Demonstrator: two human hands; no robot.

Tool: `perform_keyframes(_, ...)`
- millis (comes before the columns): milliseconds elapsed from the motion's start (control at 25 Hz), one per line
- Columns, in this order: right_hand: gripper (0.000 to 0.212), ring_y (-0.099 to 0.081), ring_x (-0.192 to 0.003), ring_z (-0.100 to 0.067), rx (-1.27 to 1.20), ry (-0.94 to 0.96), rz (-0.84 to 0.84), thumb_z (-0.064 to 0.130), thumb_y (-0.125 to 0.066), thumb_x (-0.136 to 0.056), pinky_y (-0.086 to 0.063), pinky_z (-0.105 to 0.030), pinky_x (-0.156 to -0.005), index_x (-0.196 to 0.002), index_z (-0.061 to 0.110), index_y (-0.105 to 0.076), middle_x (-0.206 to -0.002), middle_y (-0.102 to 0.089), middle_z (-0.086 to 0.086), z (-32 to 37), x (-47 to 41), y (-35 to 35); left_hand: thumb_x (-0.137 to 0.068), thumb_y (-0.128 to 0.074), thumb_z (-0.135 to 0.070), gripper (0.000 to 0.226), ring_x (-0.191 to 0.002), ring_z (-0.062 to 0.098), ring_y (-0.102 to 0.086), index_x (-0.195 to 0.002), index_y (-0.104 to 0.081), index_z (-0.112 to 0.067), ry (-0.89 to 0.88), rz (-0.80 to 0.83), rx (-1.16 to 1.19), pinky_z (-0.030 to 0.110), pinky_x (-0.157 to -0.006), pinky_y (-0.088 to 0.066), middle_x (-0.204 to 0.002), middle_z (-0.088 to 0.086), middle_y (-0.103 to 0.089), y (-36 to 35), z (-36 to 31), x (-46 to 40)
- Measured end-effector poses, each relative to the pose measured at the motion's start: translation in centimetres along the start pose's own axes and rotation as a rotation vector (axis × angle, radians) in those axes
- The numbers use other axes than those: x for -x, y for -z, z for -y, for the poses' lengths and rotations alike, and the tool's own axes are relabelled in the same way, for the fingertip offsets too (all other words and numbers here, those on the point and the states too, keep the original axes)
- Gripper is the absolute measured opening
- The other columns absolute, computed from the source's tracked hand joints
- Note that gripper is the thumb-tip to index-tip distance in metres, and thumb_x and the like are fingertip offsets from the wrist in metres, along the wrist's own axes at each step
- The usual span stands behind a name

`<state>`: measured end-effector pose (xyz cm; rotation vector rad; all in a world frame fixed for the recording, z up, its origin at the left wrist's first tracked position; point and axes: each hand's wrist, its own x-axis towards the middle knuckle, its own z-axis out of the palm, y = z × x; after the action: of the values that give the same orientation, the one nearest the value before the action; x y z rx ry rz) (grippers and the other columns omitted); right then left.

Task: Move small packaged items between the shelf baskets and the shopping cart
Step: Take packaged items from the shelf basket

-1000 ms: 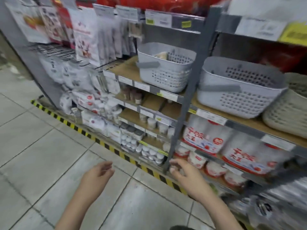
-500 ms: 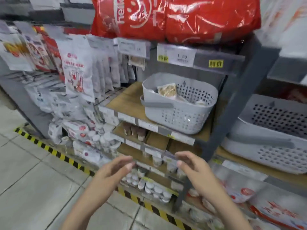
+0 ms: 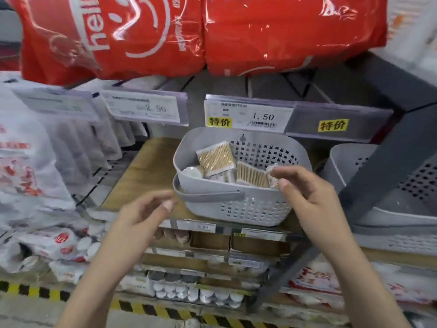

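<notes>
A person's two bare hands are hovering in front of a store shelf, either side of a grey perforated basket (image 3: 238, 204) that is sitting on a wooden shelf board (image 3: 142, 176). The right hand (image 3: 314, 204) is reaching over the basket's near right rim, its fingers (image 3: 287, 170) and thumb loosely curled; a small wrapped item (image 3: 272, 176) is showing just beside the fingertips, though whether the hand is pinching it cannot be told through the blur. The left hand (image 3: 142, 216) is floating just left of the basket's handle (image 3: 210, 195), fingers relaxed and slightly bent, holding nothing. Beyond the right hand's fingertips, clear packets of cotton swabs (image 3: 216, 157) are lying tilted inside the basket, with a round white lid (image 3: 191, 172) beside them. Above both hands, a price tag reading 1.50 (image 3: 248, 113) is hanging from the upper shelf under red plastic bags (image 3: 165, 31). To the right of the right hand, a second grey basket (image 3: 354, 162) is sitting partly behind a slanted shelf post (image 3: 383, 166).
</notes>
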<state>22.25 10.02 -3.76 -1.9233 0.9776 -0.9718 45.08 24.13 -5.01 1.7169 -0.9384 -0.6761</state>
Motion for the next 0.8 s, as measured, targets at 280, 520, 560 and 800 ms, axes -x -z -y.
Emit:
perform_keyframes(280,0.024,-0.058,-0.100,-0.001,0.115,-0.121,0.091,0.016,-0.056,-0.093,-0.045,-0.022,-0.089,-0.117,0.022,-0.058,-0.107,-0.063,0.011,-0.9,-6.5,-2.1,-0.090,-0.059,-0.027,0.014,-0.088,0.002,-0.062,-0.103,-0.064,-0.028,-0.343,0.220,-0.297,0.018,-0.081,-0.050,-0.094,-0.016,-0.067,-2.8,-4.7,-11.6)
perform_keyframes(520,0.036,-0.058,-0.109,-0.020,0.499,-0.222,0.387,0.022,-0.063,-0.088,-0.047,-0.040,-0.097,-0.123,0.014,-0.056,-0.119,-0.062,-0.004,-3.4,-12.1,-3.5,-0.089,-0.059,-0.025,0.038,-0.113,0.017,-0.054,-0.127,-0.053,-0.020,-0.415,0.331,-0.802,0.019,-0.081,-0.036,-0.127,-0.001,-0.057,-6.9,-2.4,-18.4)
perform_keyframes(560,0.037,-0.058,-0.108,-0.021,0.569,-0.248,0.431,0.023,-0.064,-0.087,-0.047,-0.041,-0.097,-0.122,0.014,-0.056,-0.120,-0.061,-0.005,-3.8,-12.7,-3.8,-0.087,-0.060,-0.027,0.041,-0.112,0.019,-0.054,-0.127,-0.052,-0.021,-0.444,0.314,-0.870,0.021,-0.080,-0.036,-0.126,0.002,-0.057,-7.1,-2.0,-18.8)
perform_keyframes(800,0.054,-0.056,-0.111,-0.022,0.681,-0.334,0.576,0.023,-0.069,-0.084,-0.047,-0.038,-0.095,-0.133,0.017,-0.046,-0.128,-0.057,-0.005,-4.8,-13.4,-4.5,-0.082,-0.065,-0.039,0.063,-0.129,0.021,-0.041,-0.138,-0.039,-0.026,-0.367,0.321,-0.886,0.027,-0.097,-0.035,-0.141,0.001,-0.043,-7.5,-0.5,-20.2)
